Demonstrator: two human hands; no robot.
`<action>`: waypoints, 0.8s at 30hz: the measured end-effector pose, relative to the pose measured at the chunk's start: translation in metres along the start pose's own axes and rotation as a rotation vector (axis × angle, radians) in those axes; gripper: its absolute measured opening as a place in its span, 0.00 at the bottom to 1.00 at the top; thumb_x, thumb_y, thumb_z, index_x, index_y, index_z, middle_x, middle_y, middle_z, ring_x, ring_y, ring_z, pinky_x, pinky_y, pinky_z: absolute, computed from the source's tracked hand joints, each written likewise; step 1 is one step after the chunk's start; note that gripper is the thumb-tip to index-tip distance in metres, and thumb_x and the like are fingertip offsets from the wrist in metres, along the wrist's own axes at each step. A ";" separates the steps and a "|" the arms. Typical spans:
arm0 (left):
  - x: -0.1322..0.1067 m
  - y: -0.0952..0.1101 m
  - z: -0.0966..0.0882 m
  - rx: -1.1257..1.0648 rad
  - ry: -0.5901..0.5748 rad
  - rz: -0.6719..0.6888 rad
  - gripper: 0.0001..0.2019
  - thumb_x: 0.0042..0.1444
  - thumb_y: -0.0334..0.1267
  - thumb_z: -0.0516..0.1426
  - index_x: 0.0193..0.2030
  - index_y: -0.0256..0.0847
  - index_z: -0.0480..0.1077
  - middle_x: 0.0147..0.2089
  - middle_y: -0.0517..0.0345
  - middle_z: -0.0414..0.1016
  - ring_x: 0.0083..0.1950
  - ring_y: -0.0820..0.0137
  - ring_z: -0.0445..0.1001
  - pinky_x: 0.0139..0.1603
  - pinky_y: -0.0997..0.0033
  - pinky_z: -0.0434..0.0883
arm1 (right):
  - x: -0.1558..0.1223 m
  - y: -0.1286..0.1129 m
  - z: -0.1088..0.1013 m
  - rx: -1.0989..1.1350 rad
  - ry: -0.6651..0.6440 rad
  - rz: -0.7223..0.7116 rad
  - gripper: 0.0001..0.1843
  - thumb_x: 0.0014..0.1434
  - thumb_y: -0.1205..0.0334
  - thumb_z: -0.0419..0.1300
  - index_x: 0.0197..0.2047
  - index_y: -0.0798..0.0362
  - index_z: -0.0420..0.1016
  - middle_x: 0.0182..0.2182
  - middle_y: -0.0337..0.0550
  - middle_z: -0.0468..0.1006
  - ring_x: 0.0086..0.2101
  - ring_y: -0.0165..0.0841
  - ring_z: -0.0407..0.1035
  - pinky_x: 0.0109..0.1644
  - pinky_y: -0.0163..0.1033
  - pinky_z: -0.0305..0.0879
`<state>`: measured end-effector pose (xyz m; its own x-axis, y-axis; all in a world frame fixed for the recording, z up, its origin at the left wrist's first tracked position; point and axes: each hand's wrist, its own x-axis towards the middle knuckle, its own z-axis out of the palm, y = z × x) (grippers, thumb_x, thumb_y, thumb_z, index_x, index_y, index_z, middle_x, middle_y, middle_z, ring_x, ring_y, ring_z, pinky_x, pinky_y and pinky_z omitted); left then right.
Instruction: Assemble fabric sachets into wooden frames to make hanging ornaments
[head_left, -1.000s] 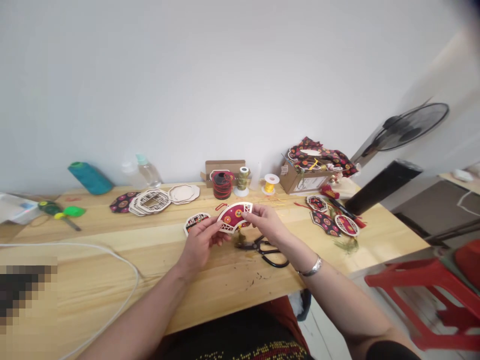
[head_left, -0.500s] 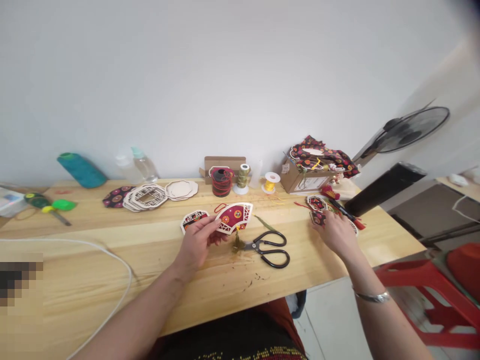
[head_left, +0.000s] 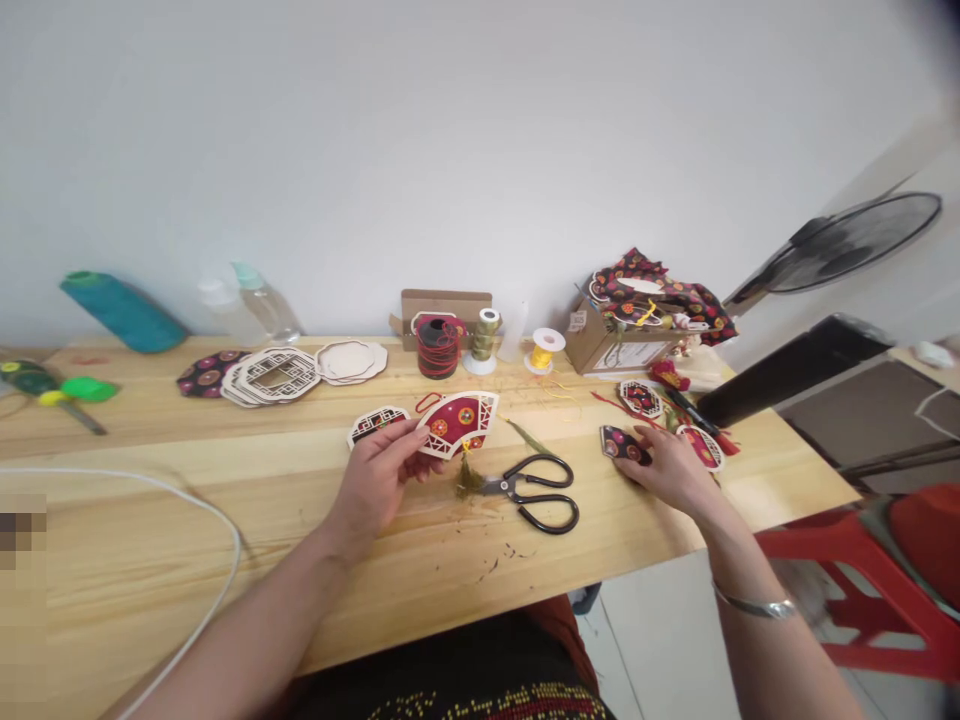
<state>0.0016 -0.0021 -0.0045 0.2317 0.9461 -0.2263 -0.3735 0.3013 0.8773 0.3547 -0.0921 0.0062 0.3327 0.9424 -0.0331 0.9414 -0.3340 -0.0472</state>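
My left hand (head_left: pixel 379 478) pinches a fan-shaped ornament (head_left: pixel 459 422), red patterned cloth in a pale wooden frame, with a red loop on top and a small olive tassel (head_left: pixel 469 478) hanging below. It is held just above the wooden table (head_left: pixel 225 560). My right hand (head_left: pixel 670 466) rests far to the right, fingers curled on a dark patterned ornament piece (head_left: pixel 624 444) lying on the table. Black scissors (head_left: pixel 536 492) lie between my two hands. Another small framed ornament (head_left: pixel 375 424) lies behind my left hand.
Stacked wooden frames (head_left: pixel 277 375) and thread spools (head_left: pixel 437 348) stand along the back, with a cardboard box of patterned cloth (head_left: pixel 637 320) at back right. More finished ornaments (head_left: pixel 675 415) lie near my right hand. A white cable (head_left: pixel 187 520) curves at left. A fan (head_left: pixel 855 240) and red stool (head_left: pixel 862 590) stand to the right.
My right hand let go of the fan ornament and went right to the pile of ornaments, then pulled a dark piece toward me. My left hand keeps the fan ornament.
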 end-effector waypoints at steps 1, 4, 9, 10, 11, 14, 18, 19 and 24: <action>0.000 0.000 0.000 -0.001 0.003 0.001 0.08 0.45 0.37 0.66 0.31 0.35 0.77 0.25 0.56 0.79 0.22 0.70 0.76 0.17 0.79 0.62 | -0.002 -0.005 -0.001 0.042 0.007 -0.014 0.32 0.51 0.52 0.60 0.55 0.65 0.70 0.47 0.62 0.77 0.49 0.51 0.69 0.52 0.48 0.63; 0.000 0.001 0.001 -0.005 0.005 0.005 0.07 0.45 0.37 0.66 0.30 0.35 0.77 0.24 0.55 0.79 0.21 0.70 0.76 0.17 0.79 0.62 | -0.006 -0.018 -0.005 0.212 0.050 -0.037 0.30 0.49 0.53 0.61 0.52 0.64 0.73 0.45 0.61 0.77 0.46 0.49 0.70 0.50 0.48 0.65; 0.000 0.003 0.004 -0.004 0.034 -0.006 0.09 0.43 0.37 0.66 0.30 0.34 0.77 0.24 0.54 0.79 0.21 0.70 0.76 0.17 0.79 0.62 | 0.007 -0.036 -0.016 0.898 -0.075 -0.019 0.30 0.47 0.50 0.65 0.51 0.55 0.72 0.34 0.45 0.79 0.28 0.34 0.70 0.30 0.38 0.66; -0.001 0.004 0.004 -0.005 0.043 -0.005 0.09 0.42 0.37 0.67 0.29 0.34 0.77 0.24 0.54 0.79 0.21 0.70 0.76 0.17 0.79 0.62 | 0.012 -0.043 -0.018 1.030 -0.118 -0.024 0.31 0.46 0.50 0.66 0.52 0.54 0.72 0.33 0.42 0.78 0.26 0.30 0.67 0.26 0.36 0.64; -0.001 0.005 0.004 -0.008 0.051 0.001 0.09 0.42 0.37 0.67 0.29 0.34 0.76 0.24 0.54 0.79 0.20 0.70 0.76 0.16 0.79 0.62 | 0.018 -0.052 -0.021 1.126 -0.149 -0.042 0.31 0.45 0.51 0.68 0.51 0.54 0.72 0.33 0.41 0.78 0.24 0.28 0.65 0.24 0.34 0.61; 0.000 0.011 0.003 -0.032 0.089 0.054 0.09 0.41 0.37 0.66 0.28 0.34 0.76 0.23 0.54 0.79 0.20 0.71 0.75 0.16 0.79 0.62 | 0.039 -0.090 -0.026 1.283 -0.232 -0.130 0.29 0.43 0.56 0.70 0.50 0.53 0.74 0.34 0.39 0.78 0.25 0.24 0.64 0.25 0.31 0.61; 0.005 0.020 -0.003 -0.142 0.194 0.148 0.08 0.41 0.36 0.65 0.27 0.34 0.76 0.23 0.56 0.78 0.19 0.73 0.73 0.18 0.79 0.65 | 0.063 -0.146 -0.025 1.419 -0.329 -0.164 0.25 0.39 0.63 0.71 0.44 0.54 0.76 0.32 0.38 0.78 0.26 0.24 0.66 0.27 0.30 0.62; 0.006 0.022 -0.004 -0.181 0.224 0.163 0.07 0.40 0.36 0.65 0.26 0.34 0.76 0.23 0.57 0.78 0.19 0.74 0.72 0.18 0.79 0.65 | 0.067 -0.158 -0.022 1.466 -0.379 -0.178 0.24 0.40 0.63 0.71 0.43 0.54 0.76 0.32 0.39 0.78 0.26 0.24 0.67 0.27 0.30 0.62; 0.009 0.025 -0.007 -0.283 0.296 0.137 0.06 0.39 0.35 0.64 0.24 0.35 0.74 0.21 0.60 0.76 0.18 0.76 0.69 0.17 0.79 0.64 | 0.071 -0.195 0.003 1.506 -0.563 -0.305 0.16 0.46 0.61 0.68 0.41 0.53 0.77 0.34 0.42 0.80 0.28 0.27 0.70 0.31 0.33 0.67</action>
<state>-0.0119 0.0150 0.0128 -0.0898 0.9605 -0.2635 -0.6240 0.1519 0.7665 0.1943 0.0400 0.0104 -0.2237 0.9609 -0.1633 -0.0481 -0.1782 -0.9828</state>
